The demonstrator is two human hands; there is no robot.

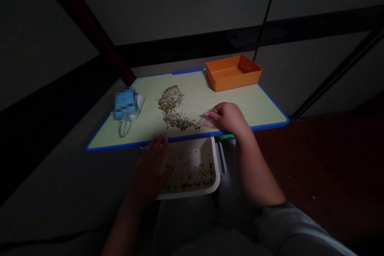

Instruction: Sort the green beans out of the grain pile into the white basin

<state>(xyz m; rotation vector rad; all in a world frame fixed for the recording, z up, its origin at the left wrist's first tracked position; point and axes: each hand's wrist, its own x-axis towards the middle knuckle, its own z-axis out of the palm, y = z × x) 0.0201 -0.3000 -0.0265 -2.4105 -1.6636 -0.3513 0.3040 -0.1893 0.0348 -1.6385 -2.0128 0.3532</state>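
A loose spread of small green and pale beans or grains [171, 106] lies on the pale tabletop [192, 88], trailing toward the front edge. At the right end of this trail, my right hand [226, 117] is closed in a pinch on a small see-through piece with pink marks [207, 122], resting low against the table. What the piece is I cannot make out. My left hand [153, 164], fingers spread, reaches over the white tray [216, 180] below the table's front edge, its fingertips at that edge. Scattered dark grains lie in the tray.
An orange rectangular bin [237, 84] stands at the back right of the table. A blurred blue-and-white item [126, 104] with a cord loop sits at the left. Blue trim [270, 125] borders the tabletop, and cabinet-like panels [186, 4] rise behind it.
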